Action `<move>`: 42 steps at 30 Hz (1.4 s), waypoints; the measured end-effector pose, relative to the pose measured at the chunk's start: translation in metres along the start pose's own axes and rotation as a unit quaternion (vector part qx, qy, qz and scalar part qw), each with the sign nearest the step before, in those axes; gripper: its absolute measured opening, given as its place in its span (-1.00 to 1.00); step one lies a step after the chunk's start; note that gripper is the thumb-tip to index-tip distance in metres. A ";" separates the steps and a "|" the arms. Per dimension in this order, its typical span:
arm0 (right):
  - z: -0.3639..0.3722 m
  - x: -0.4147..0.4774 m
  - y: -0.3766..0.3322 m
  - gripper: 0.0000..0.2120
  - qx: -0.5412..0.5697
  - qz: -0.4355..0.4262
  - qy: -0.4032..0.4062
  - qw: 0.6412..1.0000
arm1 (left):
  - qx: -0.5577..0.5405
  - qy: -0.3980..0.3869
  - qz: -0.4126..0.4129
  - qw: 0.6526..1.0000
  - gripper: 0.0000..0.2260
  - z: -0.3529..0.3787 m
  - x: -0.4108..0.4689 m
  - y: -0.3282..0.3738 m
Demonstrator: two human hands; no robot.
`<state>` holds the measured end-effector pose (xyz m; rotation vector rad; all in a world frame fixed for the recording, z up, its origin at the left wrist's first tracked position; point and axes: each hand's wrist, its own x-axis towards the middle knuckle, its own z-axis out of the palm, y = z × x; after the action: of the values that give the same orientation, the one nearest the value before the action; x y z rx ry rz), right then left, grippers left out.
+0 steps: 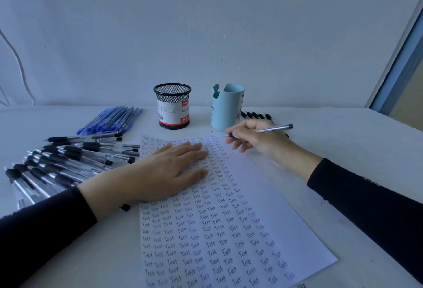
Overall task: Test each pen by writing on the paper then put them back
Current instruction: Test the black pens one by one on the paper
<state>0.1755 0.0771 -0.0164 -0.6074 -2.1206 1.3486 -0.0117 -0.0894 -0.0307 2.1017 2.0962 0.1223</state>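
One pen pinched by right hand at one o'clock of paper; left hand flat at ten o'clock.

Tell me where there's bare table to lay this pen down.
Free: the table right of the right hand; also the gap between mesh cup and blue holder. Crowded: left of the paper, black pens and blue pens piled.

A white table meets a pale wall — thin cable (far left) on it.
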 end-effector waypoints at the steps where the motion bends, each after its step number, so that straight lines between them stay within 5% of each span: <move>1: 0.001 0.000 0.000 -0.88 -0.009 0.003 0.008 1.000 | -0.004 0.001 -0.002 1.000 -0.35 0.001 0.000 0.001; 13: 0.030 0.001 0.007 -0.62 -0.098 0.007 0.093 0.991 | 0.002 0.016 -0.013 1.000 -0.52 0.006 0.002 0.005; 42: 0.031 -0.004 0.000 -0.69 -0.109 -0.006 0.082 0.991 | 0.000 0.012 -0.021 1.000 -0.51 0.005 0.002 0.005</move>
<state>0.1577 0.0542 -0.0281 -0.7633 -2.1479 1.0295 -0.0062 -0.0881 -0.0349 2.0649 2.1517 0.1422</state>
